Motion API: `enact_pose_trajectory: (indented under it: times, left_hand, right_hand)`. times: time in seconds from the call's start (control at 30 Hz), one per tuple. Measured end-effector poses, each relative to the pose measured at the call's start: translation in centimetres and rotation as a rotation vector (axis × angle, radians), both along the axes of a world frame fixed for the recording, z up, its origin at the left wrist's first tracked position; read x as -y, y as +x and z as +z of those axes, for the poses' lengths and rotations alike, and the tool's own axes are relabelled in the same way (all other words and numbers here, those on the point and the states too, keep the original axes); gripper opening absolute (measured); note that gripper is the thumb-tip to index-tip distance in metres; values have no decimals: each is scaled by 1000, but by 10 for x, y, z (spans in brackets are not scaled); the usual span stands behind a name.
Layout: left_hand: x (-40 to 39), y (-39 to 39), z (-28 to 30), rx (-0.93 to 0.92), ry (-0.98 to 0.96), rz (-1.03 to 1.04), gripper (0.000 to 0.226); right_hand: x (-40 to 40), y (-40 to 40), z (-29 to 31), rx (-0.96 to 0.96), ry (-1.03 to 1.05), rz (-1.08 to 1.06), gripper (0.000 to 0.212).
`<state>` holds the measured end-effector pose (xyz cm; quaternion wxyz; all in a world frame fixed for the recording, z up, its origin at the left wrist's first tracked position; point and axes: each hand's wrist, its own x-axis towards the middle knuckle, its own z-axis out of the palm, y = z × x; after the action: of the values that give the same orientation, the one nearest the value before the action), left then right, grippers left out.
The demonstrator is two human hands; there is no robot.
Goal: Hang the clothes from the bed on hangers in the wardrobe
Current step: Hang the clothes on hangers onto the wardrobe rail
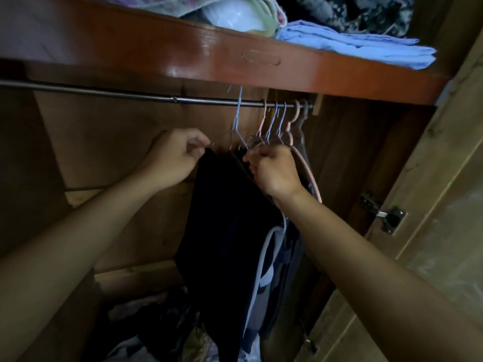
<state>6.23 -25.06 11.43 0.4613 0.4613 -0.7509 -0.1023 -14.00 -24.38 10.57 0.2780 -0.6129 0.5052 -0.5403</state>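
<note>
A dark garment (224, 231) hangs in the wardrobe under the metal rail (130, 96). My left hand (175, 156) pinches its upper left corner. My right hand (274, 169) grips its upper right edge, right below a light blue wire hanger (238, 118) hooked on the rail. Several pink and blue hangers (281, 121) crowd the rail's right end, one long pink hanger (305, 163) dropping behind my right wrist. Other hung clothes (271, 270) show to the right of the dark garment.
A glossy wooden shelf (235, 64) runs above the rail, with folded blue cloth (366, 45) and other linens on it. Loose clothes (156, 322) lie heaped on the wardrobe floor. The open door with a hinge (384, 215) stands at the right.
</note>
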Motion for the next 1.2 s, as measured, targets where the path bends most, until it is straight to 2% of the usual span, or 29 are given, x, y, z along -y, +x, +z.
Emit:
enact_pose_trajectory:
  times: [0.23, 0.4, 0.47, 0.63, 0.83, 0.97, 1.2]
  left_hand:
    - [26, -5, 10, 96, -49, 33, 17]
    - [34, -9, 12, 101, -65, 25, 17]
    - [35, -9, 10, 106, -61, 22, 17]
    - [37, -3, 2, 111, -32, 22, 17]
    - [37, 1, -6, 111, 1, 34, 18]
    - [36, -1, -7, 130, 54, 13, 18]
    - [29, -13, -2, 184, 137, -33, 18]
  right_hand:
    - [47, -3, 6, 11, 26, -113, 17]
    - [80, -1, 0, -40, 84, -212, 29]
    - [82, 2, 1, -101, 110, -206, 22]
    - [85, 8, -12, -141, 84, -289, 30]
    - [77, 18, -12, -262, 98, -292, 27]
    - [72, 15, -14, -284, 220, -222, 24]
    - [57, -6, 3, -527, 291, -117, 33]
